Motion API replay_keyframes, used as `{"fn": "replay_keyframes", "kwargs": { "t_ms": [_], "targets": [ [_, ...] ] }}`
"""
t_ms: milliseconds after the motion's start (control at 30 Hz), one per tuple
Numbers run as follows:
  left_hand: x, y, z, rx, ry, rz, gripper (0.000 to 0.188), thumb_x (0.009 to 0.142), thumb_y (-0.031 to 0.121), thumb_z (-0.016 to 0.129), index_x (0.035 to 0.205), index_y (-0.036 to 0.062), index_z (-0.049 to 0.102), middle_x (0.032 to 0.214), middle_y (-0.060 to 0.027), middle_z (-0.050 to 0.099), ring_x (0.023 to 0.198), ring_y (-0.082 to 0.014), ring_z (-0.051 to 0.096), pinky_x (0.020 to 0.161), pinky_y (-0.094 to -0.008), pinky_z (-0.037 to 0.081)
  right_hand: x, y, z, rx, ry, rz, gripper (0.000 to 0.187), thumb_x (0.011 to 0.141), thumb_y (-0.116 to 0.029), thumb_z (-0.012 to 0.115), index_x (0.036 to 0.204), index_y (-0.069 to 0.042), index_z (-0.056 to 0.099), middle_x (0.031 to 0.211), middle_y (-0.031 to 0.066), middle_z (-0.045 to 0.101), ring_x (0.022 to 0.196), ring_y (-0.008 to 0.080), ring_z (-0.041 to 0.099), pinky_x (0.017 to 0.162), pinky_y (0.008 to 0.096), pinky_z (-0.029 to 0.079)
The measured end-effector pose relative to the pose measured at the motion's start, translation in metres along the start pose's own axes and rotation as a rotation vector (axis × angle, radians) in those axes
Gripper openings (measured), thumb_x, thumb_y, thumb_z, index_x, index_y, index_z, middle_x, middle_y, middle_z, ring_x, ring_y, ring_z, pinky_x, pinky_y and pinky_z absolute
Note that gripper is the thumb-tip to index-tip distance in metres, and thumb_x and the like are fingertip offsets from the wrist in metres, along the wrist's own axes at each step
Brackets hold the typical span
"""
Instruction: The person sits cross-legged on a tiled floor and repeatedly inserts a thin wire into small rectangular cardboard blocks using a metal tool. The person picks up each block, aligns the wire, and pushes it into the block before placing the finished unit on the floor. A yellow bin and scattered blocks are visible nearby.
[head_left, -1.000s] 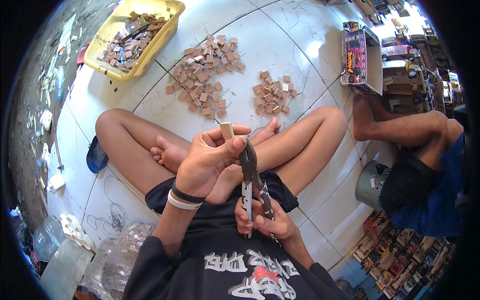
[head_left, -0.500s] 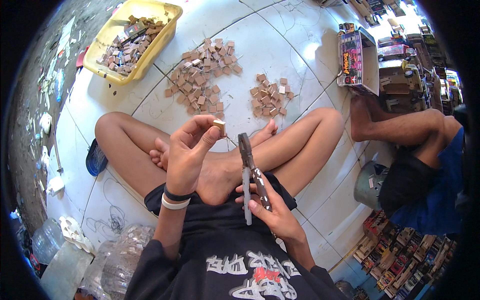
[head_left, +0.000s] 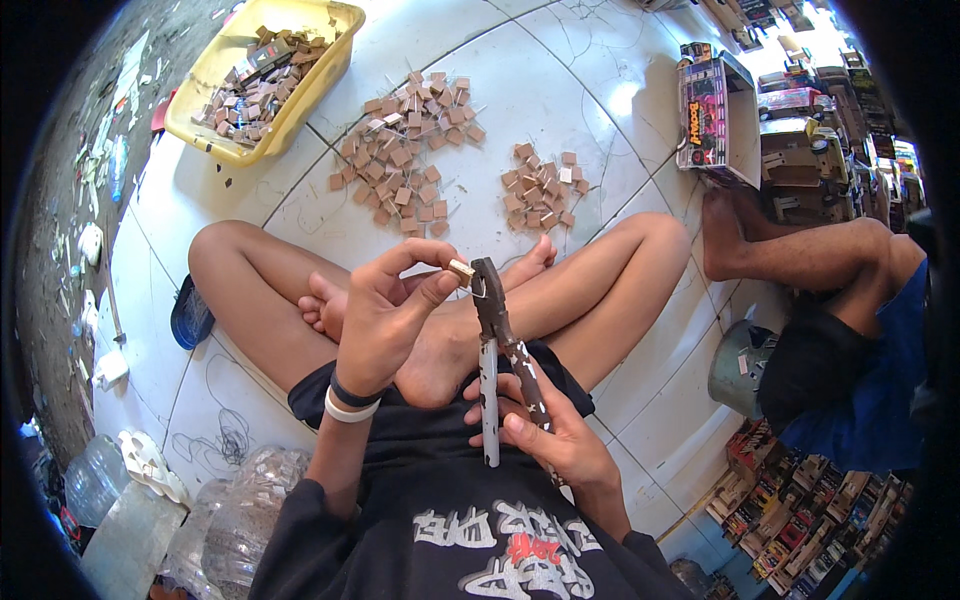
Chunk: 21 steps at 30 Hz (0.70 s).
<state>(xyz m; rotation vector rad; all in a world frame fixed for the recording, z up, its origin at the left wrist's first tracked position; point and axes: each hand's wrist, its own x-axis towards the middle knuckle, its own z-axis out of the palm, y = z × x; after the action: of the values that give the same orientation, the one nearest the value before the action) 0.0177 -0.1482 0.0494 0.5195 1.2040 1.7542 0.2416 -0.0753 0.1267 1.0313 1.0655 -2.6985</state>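
Gripping rusty pliers (head_left: 505,350), small brown block (head_left: 461,270)

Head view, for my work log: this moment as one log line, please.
left hand: pinches small brown block | right hand: grips pliers | pliers tip at block | block piles on floor

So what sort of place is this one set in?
Likely an informal floor workshop or small shop: the person sits cross-legged on a white tiled floor among piles of small brown square parts, a yellow plastic tray of more, and stacked boxes of goods.
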Motion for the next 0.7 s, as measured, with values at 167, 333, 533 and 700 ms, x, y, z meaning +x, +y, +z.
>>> {"fn": "replay_keyframes", "kwargs": {
  "t_ms": [167, 333, 533, 700],
  "targets": [
    [0.000, 0.000, -0.002, 0.011, -0.008, 0.026, 0.019, 0.102, -0.001, 0.071, 0.119, -0.0080, 0.067, 0.114, -0.0095, 0.071, 0.109, -0.0135, 0.068, 0.099, -0.0288, 0.057, -0.001, 0.000, -0.001, 0.022, -0.009, 0.001, 0.076, 0.109, -0.022, 0.063, 0.171, -0.007, 0.020, 0.141, 0.0179, 0.056, 0.123, 0.0245, 0.062, 0.101, 0.0412, 0.057],
    [-0.001, 0.001, -0.002, -0.004, -0.020, 0.027, 0.018, 0.102, -0.001, 0.071, 0.118, -0.0081, 0.067, 0.115, -0.0101, 0.071, 0.109, -0.0140, 0.068, 0.100, -0.0289, 0.057, 0.000, 0.001, -0.003, -0.003, -0.016, -0.007, 0.076, 0.109, -0.023, 0.063, 0.171, -0.008, 0.020, 0.135, 0.0154, 0.057, 0.117, 0.0213, 0.062, 0.099, 0.0392, 0.057],
    [-0.001, -0.002, -0.002, -0.001, -0.025, 0.042, 0.019, 0.101, -0.001, 0.072, 0.118, -0.0085, 0.067, 0.114, -0.0099, 0.071, 0.109, -0.0141, 0.069, 0.100, -0.0290, 0.057, 0.000, 0.007, -0.008, -0.029, -0.033, -0.028, 0.071, 0.110, -0.021, 0.061, 0.168, -0.005, 0.025, 0.129, 0.0135, 0.060, 0.112, 0.0202, 0.063, 0.096, 0.0361, 0.056],
    [-0.001, -0.009, -0.002, 0.025, -0.030, 0.001, 0.018, 0.102, -0.002, 0.070, 0.118, -0.0085, 0.068, 0.114, -0.0099, 0.071, 0.108, -0.0142, 0.069, 0.098, -0.0285, 0.058, 0.007, 0.026, -0.018, -0.005, -0.033, 0.125, 0.051, 0.107, -0.020, 0.064, 0.152, -0.001, 0.046, 0.110, 0.0093, 0.062, 0.103, 0.0175, 0.062, 0.091, 0.0322, 0.052]
  ]
}}
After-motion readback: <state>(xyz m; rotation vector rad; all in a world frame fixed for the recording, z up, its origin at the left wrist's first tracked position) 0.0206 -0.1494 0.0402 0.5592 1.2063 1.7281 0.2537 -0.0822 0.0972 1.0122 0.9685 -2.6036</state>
